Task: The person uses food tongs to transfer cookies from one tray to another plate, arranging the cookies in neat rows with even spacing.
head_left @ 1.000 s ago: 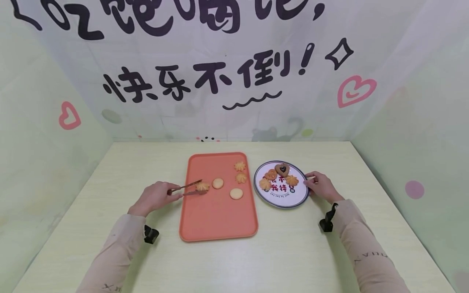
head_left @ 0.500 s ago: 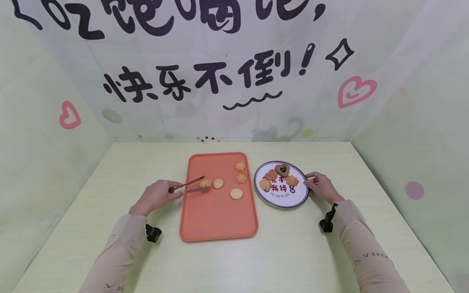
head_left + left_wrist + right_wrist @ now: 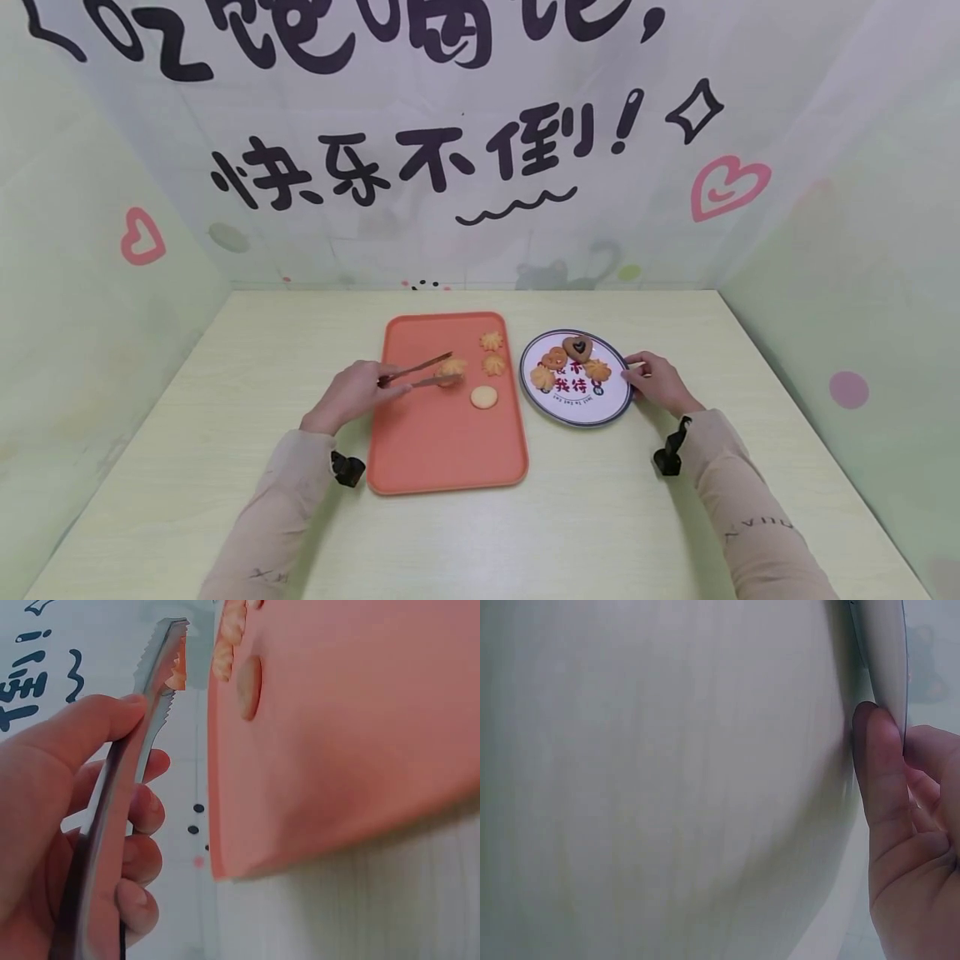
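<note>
My left hand (image 3: 352, 396) holds metal tongs (image 3: 105, 817) over the orange tray (image 3: 450, 454). Between the serrated tips is a ridged, flower-shaped cookie (image 3: 453, 365), raised above the tray in the left wrist view. In the head view it overlaps a round cookie and mostly hides it. Another round cookie (image 3: 483, 397) and two flower-shaped ones (image 3: 492, 341) lie near the tray's right side. With thumb below and fingers above, my right hand (image 3: 660, 385) pinches the right rim of a white, blue-edged plate (image 3: 577, 412). Several cookies sit on it, among them a dark-centred heart (image 3: 577, 347).
Tray and plate stand side by side on a pale wood-look table (image 3: 585, 517), with a narrow gap between them. A printed cloth backdrop (image 3: 420, 242) rises behind the table, and pale walls close in its left and right sides.
My left hand has carried the tongs and the flower-shaped cookie rightward from the tray's left part to over the round cookie. The right hand and the plate have stayed still.
</note>
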The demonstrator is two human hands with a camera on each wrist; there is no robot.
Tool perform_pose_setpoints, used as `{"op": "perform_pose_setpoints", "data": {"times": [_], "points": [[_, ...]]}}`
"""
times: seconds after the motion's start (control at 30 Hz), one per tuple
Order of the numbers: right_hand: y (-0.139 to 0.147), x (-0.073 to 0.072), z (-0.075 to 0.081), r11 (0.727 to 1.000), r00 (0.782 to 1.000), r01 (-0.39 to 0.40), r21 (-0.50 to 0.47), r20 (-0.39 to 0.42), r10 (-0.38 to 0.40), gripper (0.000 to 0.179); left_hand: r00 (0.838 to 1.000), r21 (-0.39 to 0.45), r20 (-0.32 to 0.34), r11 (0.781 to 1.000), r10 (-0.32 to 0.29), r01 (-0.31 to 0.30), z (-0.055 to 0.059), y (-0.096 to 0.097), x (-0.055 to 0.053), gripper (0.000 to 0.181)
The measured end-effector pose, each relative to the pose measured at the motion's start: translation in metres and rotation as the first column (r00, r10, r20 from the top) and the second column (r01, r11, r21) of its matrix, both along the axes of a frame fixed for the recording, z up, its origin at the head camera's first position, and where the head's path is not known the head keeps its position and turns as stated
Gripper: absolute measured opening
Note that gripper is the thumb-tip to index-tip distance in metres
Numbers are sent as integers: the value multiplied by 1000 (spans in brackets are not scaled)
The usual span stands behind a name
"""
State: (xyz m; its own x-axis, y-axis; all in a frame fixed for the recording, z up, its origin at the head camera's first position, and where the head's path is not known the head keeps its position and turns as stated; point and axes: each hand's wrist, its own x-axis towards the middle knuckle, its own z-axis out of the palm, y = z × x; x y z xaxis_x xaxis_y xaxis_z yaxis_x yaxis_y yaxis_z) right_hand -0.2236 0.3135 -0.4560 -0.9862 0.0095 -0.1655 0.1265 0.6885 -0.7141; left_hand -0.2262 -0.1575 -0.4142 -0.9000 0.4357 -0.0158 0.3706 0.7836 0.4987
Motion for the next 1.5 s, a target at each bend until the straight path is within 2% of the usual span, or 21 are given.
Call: {"op": "perform_pose_setpoints", "data": {"times": [0.17, 0.33, 0.5, 0.63, 0.8, 1.03, 1.2, 1.4, 1.5], "points": [[1, 1, 1, 1000, 1000, -2, 2, -12, 2, 34, 999, 40, 1, 998, -40, 40, 0, 19, 0, 38], [3, 1, 0, 1000, 1000, -3, 1, -8, 3, 35, 998, 54, 21, 997, -52, 51, -1, 41, 0, 35], [3, 1, -1, 1000, 1000, 7, -2, -3, -7, 34, 997, 53, 3, 995, -81, 80, -3, 60, 1, 36], [2, 0, -3, 1000, 1000, 11, -4, -8, -11, 34, 994, 37, -23, 993, -109, 110, -3, 75, 2, 36], [2, -1, -5, 1000, 1000, 9, -8, -9, -9, 35, 993, 5, -43, 994, -106, 106, -3, 94, 1, 32], [2, -1, -4, 1000, 1000, 13, -11, -3, -13, 34, 995, 7, 25, 995, -98, 98, 2, 123, -1, 37], [1, -1, -3, 1000, 1000, 10, -16, -1, -10, 35, 991, -43, -1, 990, -132, 132, 4, 143, -4, 35], [1, -1, -4, 1000, 1000, 11, -18, 1, -11, 36, 992, -99, 69, 989, -102, 109, 3, 162, -8, 39], [1, -1, -4, 1000, 1000, 9, -18, 0, -9, 36, 992, -109, 50, 987, -112, 117, 2, 169, -8, 39]]}}
